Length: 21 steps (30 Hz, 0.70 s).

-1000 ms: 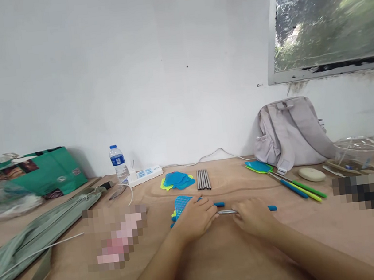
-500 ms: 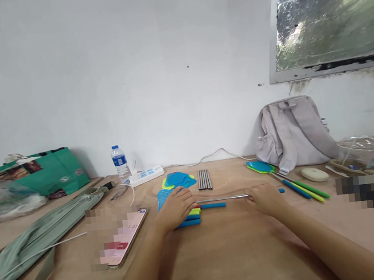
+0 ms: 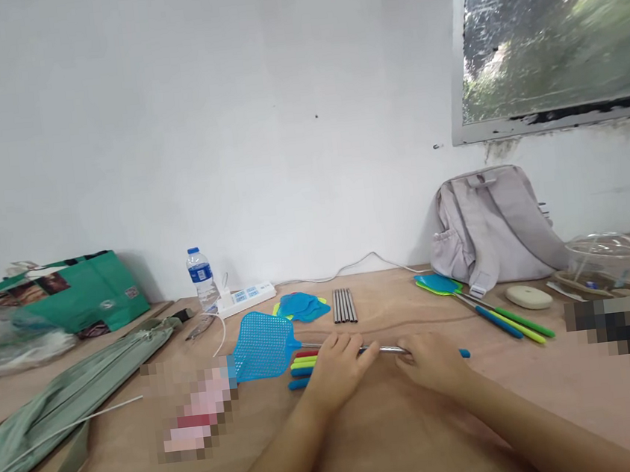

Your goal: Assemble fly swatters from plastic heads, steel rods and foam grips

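Note:
A fly swatter with a blue mesh head [image 3: 264, 345] and a thin metal rod stretches left to right in front of me. My left hand [image 3: 340, 372] is closed around the middle of its rod. At the other end my right hand [image 3: 434, 362] grips the swatter where rod and handle join, and a blue handle tip sticks out past it. Beneath and beside my left hand lie several loose handles, among them a yellow handle [image 3: 304, 362] and a blue handle [image 3: 300, 383], partly hidden by that hand.
Loose swatter heads [image 3: 303, 306] and a row of metal rods [image 3: 344, 306] lie behind my hands. To the right are swatters with coloured handles [image 3: 500, 322], a grey backpack [image 3: 494, 225] and an oval white case [image 3: 528, 297]. A phone [image 3: 198, 413], power strip [image 3: 247, 298] and bottle [image 3: 201, 278] are leftward.
My left hand has slid right along the rod, away from the mesh head, which now shows fully. My right hand has come slightly left and nearer to me, so the hands are closer together.

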Tool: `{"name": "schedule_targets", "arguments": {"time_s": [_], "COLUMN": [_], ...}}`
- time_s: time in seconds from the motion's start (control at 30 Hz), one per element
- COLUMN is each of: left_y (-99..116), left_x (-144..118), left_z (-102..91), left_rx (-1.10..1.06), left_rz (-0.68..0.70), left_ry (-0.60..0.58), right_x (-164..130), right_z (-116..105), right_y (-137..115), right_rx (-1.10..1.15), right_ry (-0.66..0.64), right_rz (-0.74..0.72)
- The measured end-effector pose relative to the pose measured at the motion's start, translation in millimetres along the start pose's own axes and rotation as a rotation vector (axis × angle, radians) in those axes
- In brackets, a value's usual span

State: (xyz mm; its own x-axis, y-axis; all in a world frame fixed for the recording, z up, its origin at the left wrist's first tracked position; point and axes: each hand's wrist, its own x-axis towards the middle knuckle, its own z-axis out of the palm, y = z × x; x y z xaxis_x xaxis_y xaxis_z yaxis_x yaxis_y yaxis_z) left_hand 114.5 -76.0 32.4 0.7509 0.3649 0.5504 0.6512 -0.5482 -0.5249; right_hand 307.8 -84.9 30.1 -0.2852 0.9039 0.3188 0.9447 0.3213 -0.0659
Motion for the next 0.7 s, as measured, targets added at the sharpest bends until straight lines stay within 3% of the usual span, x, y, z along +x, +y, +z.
{"name": "schedule_targets", "arguments": {"time_s": [0.23, 0.37, 0.5, 0.7], "left_y": [-33, -59, -83, -96], "left_x": [-14, -30, -49, -60], "left_z": [-2.9, -2.8, 0.2, -4.1], "left_rx": [0.076, 0.096, 0.119, 0.112], "left_rz": [0.094, 0.019, -0.032, -0.063], "left_ry": [0.018, -0.02, 0.003, 0.014], "right_x": [7, 11, 11, 6], "right_z": [1, -6, -14, -15], "right_y": [2, 32, 65, 110], "right_rx": [-0.073, -0.164, -0.27, -0.418], "right_ry": [-0.022, 0.029, 0.165, 0.374], "right_rz": [-0.089, -0.06, -0.087, -0.108]}}
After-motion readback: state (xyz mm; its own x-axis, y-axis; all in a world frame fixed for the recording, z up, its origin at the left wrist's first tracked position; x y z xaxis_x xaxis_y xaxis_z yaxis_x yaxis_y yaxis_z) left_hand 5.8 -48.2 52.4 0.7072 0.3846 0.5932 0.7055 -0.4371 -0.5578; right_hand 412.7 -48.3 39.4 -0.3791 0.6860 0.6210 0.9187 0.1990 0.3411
